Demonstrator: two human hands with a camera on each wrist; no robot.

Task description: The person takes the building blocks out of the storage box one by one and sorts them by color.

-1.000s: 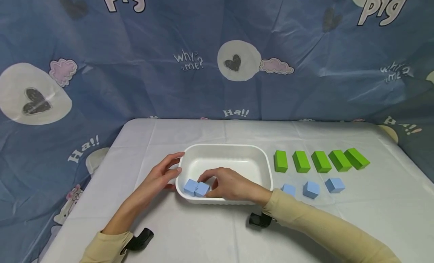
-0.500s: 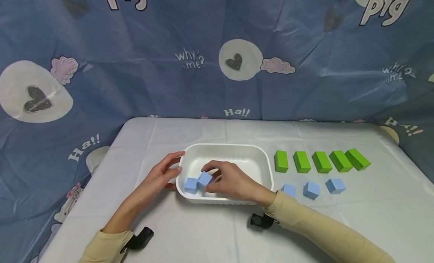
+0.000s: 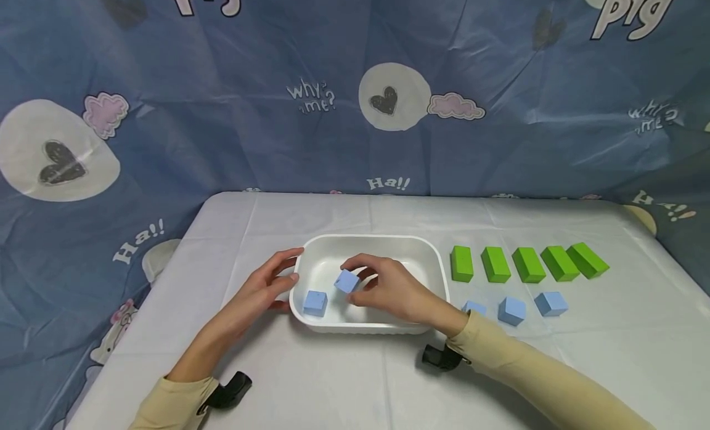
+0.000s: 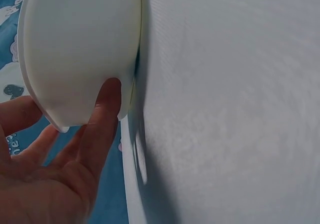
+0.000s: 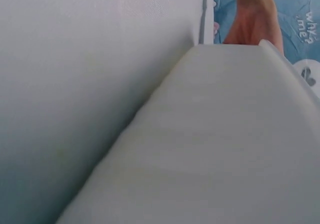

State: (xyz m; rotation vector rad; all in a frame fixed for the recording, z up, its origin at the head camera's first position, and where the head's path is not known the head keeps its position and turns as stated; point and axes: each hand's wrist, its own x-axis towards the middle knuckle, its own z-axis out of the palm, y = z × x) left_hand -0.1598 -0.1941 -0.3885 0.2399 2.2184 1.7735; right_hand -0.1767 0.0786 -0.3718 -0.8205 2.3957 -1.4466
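Observation:
In the head view my right hand (image 3: 391,287) pinches a light blue cube (image 3: 346,281) between thumb and fingers, over the inside of a white plastic tub (image 3: 366,326). A second blue cube (image 3: 315,303) lies on the tub's floor in the front left corner. At the tub's left end is my left hand (image 3: 266,282), its fingers spread and resting against the wall and rim. The left wrist view shows a fingertip (image 4: 111,89) on the tub's outer side. The right wrist view has the tub's outer wall (image 5: 200,134), with the right hand out of sight.
Right of the tub, several green blocks (image 3: 495,264) stand in a row on the white tablecloth (image 3: 333,381). Three blue cubes (image 3: 512,311) sit in front of them, the nearest partly behind the right sleeve (image 3: 532,362). A blue printed cloth (image 3: 277,140) hangs behind the table.
My right hand has lifted the blue cube from beside the other one and moved it back and to the right within the tub. The left hand stays at the tub's end.

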